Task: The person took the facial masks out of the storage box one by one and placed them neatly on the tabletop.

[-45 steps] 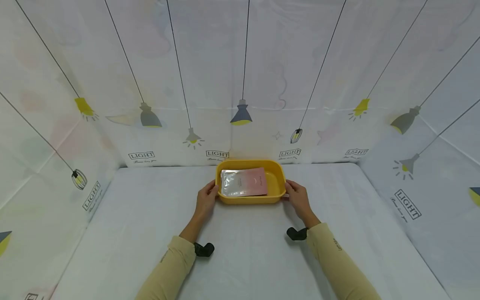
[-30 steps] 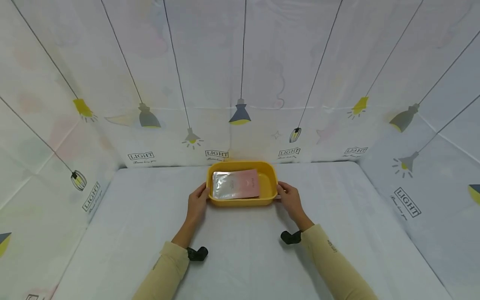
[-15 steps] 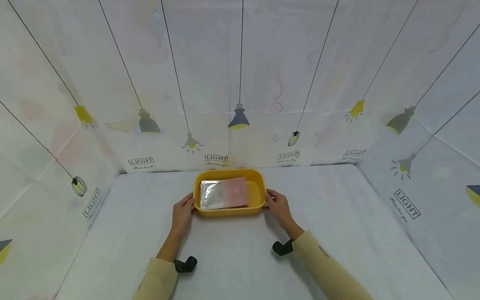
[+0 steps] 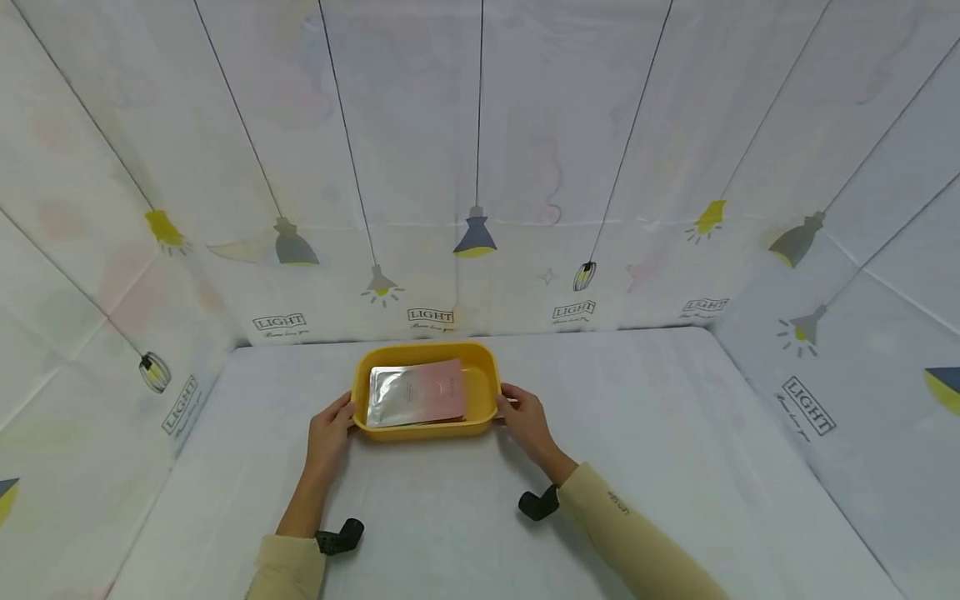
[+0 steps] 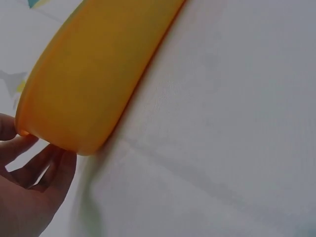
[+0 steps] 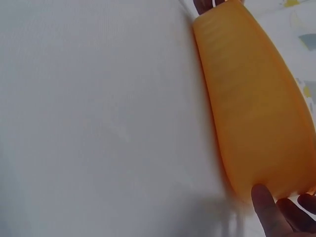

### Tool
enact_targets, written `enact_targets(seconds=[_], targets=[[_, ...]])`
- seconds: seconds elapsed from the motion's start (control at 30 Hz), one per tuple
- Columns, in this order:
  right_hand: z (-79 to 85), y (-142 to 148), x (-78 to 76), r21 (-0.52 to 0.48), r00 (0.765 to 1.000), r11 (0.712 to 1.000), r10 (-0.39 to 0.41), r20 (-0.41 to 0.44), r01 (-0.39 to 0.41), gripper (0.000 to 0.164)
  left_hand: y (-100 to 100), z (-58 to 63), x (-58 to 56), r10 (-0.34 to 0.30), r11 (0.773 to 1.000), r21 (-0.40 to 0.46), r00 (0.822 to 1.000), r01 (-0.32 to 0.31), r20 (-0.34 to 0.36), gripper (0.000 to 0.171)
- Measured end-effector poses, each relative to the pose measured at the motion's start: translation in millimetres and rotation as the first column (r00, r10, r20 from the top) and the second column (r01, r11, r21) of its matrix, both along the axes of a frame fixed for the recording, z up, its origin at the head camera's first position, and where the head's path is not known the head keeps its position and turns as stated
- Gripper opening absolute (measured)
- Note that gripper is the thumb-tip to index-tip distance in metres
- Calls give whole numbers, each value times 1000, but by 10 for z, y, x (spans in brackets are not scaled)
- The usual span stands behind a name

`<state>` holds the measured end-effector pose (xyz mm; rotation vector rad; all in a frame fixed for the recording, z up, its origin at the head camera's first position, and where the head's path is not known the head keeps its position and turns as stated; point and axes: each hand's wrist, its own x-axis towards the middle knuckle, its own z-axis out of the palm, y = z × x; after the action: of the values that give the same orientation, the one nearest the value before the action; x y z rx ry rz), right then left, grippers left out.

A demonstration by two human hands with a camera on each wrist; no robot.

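A yellow plastic basin (image 4: pixel 480 392) with rounded corners stands near the back of the white-covered table. Inside it lies a flat packet (image 4: pixel 416 393), silver on its left part and pink on its right, with the edge of something else just showing beneath. My left hand (image 4: pixel 330 433) grips the basin's left end, thumb at the rim and fingers against the outer wall, as the left wrist view shows. At the opposite end my right hand (image 4: pixel 525 421) holds the rim, its fingertips on the wall in the right wrist view.
White cloth covers the table (image 4: pixel 442 517). Behind it rises a white backdrop (image 4: pixel 525 167) printed with hanging lamps, and similar sheets stand at both sides. Dark wrist-worn cameras sit at both of my sleeve cuffs.
Both hands have shifted the basin to the left across the table, with the packet staying inside. My grip on both ends looks the same throughout.
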<state>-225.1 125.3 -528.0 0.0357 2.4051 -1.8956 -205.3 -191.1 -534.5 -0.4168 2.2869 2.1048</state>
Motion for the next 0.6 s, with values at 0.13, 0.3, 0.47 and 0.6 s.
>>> enact_targets(seconds=[0.13, 0.3, 0.47, 0.6], targets=[[-30, -124, 10, -19, 999, 999, 37, -24, -38, 38, -120, -5, 37, 24, 999, -28, 1000, -23, 9, 45], [-43, -271, 29, -36, 996, 995, 89, -24, -90, 40, -269, -12, 84, 52, 998, -48, 999, -51, 16, 47], [-46, -392, 20, -60, 992, 991, 122, -34, -124, 39, -386, -18, 94, 86, 995, -50, 996, -85, 19, 47], [-23, -474, 7, -57, 992, 991, 119, -29, -121, 40, -455, -14, 81, 108, 993, -51, 994, -107, 12, 47]])
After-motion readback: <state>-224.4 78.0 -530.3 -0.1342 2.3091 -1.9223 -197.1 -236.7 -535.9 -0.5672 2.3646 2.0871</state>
